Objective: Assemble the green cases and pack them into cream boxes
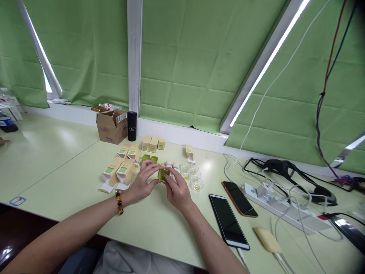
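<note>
Between my two hands is a small green square box (163, 175), held just above the table. My left hand (145, 182) grips its left side with thumb and fingers. My right hand (177, 189) closes on its right side, with a finger reaching over the top; what lies inside is hidden. Just behind sit more green box pieces (149, 158). Small pinkish-white items (172, 164) lie beyond my right hand, partly covered by it. Several clear cups (196, 179) with yellow bits in them stand to the right.
Open kraft cartons (125, 171) lie left, more cartons (153, 144) behind, and a single carton (189, 153) at back right. A cardboard box (111, 127) and black tumbler (132, 126) stand by the wall. To the right are two phones (228, 220), a power strip (281, 207) and tangled cables.
</note>
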Demonstrator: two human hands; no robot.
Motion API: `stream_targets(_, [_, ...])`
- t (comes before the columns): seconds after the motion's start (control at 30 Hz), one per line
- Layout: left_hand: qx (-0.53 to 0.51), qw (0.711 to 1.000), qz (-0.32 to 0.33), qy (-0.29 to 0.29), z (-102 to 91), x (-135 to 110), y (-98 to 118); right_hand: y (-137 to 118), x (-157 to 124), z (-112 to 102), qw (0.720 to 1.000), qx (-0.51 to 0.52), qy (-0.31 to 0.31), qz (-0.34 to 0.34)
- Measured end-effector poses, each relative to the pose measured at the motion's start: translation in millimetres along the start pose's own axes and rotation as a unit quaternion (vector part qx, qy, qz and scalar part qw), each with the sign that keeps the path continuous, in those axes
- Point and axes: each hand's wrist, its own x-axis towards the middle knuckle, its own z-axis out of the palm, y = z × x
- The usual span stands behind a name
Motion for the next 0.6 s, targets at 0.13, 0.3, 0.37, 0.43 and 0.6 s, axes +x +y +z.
stream_targets(0.13, [0.001,1.000,-0.004,0.005,0.6,-0.8,1.0,-1.3,2.0,0.2,1.000,0.006,-0.002,-0.004])
stream_targets(0.3, [-0.001,1.000,0.001,0.009,1.0,-0.1,0.3,-3.2,1.8,0.0,1.000,0.017,0.010,0.022])
stream_targets(0.37, [0.002,1.000,0.007,0.008,0.7,0.4,0.3,-4.2,1.6,0.0,0.999,0.022,0.015,0.034])
stream_targets(0.43, [0.005,1.000,0.012,0.006,0.3,0.6,0.4,-5.1,1.4,0.1,0.999,0.026,0.020,0.036])
stream_targets(0.6, [0.011,1.000,0.009,0.002,0.3,-0.3,-0.3,-5.7,1.0,0.8,0.999,0.024,0.023,0.029])
